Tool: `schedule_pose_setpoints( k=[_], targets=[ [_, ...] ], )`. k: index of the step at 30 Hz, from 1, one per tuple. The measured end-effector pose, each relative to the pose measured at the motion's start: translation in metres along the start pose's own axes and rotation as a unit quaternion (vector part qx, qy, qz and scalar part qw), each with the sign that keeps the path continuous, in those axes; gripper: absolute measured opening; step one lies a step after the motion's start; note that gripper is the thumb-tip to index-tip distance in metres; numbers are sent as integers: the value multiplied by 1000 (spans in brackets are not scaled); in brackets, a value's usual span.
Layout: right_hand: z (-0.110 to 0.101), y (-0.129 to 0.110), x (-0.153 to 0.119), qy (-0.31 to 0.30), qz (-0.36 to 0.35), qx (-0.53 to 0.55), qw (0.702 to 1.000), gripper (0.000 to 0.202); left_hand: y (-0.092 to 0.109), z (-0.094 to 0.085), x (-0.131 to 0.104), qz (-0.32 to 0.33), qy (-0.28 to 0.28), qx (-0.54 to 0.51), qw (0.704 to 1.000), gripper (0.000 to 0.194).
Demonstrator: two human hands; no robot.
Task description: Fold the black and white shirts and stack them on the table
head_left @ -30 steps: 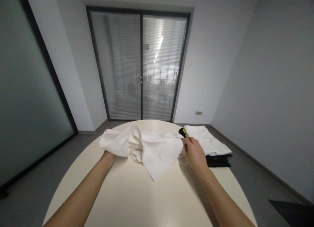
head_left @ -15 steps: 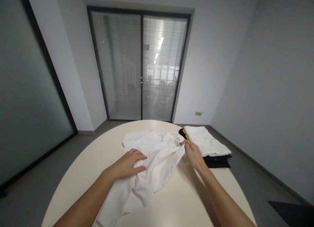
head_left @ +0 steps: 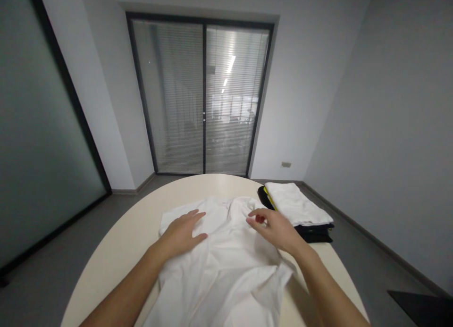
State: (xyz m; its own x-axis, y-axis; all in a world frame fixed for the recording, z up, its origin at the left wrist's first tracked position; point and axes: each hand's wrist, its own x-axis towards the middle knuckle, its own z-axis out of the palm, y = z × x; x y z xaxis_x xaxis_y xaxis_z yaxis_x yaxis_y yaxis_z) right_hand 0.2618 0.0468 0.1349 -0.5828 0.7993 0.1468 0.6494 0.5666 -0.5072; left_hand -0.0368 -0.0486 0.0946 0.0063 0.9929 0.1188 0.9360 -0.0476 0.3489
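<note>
A white garment [head_left: 226, 265], wrinkled and spread out, covers the middle of the table toward me; its exact kind is hard to tell. Flat on its left side lies my left hand [head_left: 182, 235], fingers stretched and thumb apart. My right hand [head_left: 274, 229] is over the garment's upper right part, fingers curled but separated from the thumb, with no cloth visibly pinched between them. Bunched folds lie just beyond its fingertips.
Right of my right hand, a stack of folded clothes sits near the table's edge, with a white folded garment [head_left: 299, 204] above black ones [head_left: 314, 233] and a yellow strip. The round cream table [head_left: 116, 237] faces a glass door [head_left: 203, 96] with blinds.
The garment has spread wider and toward me, its right part now lying out to the right. My right hand has let go of the cloth edge it gripped; my left hand has shifted slightly left.
</note>
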Motion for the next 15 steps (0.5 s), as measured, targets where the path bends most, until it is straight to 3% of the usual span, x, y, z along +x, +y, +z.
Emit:
schedule_pose_setpoints(
  k=[1, 3, 6, 8, 11, 15],
  targets=[
    [5, 2, 2, 36, -32, -26, 998, 53, -5, 4, 1, -9, -19, 0, 1000, 72],
    [16, 7, 6, 24, -57, -61, 996, 67, -12, 9, 2, -34, -50, -13, 998, 84],
    [28, 14, 5, -92, 17, -125, 988, 108, -18, 13, 6, -77, -69, -29, 994, 91],
    [34, 17, 1, -173, 62, -159, 970, 123, -23, 14, 9, -112, -75, -23, 991, 89],
    [40, 16, -6, -239, 60, -190, 950, 117, -37, 19, 15, -166, -73, 13, 983, 87],
    [39, 5, -17, -220, 30, -212, 952, 86, -59, 25, 18, -191, -64, 56, 978, 88]
  ],
)
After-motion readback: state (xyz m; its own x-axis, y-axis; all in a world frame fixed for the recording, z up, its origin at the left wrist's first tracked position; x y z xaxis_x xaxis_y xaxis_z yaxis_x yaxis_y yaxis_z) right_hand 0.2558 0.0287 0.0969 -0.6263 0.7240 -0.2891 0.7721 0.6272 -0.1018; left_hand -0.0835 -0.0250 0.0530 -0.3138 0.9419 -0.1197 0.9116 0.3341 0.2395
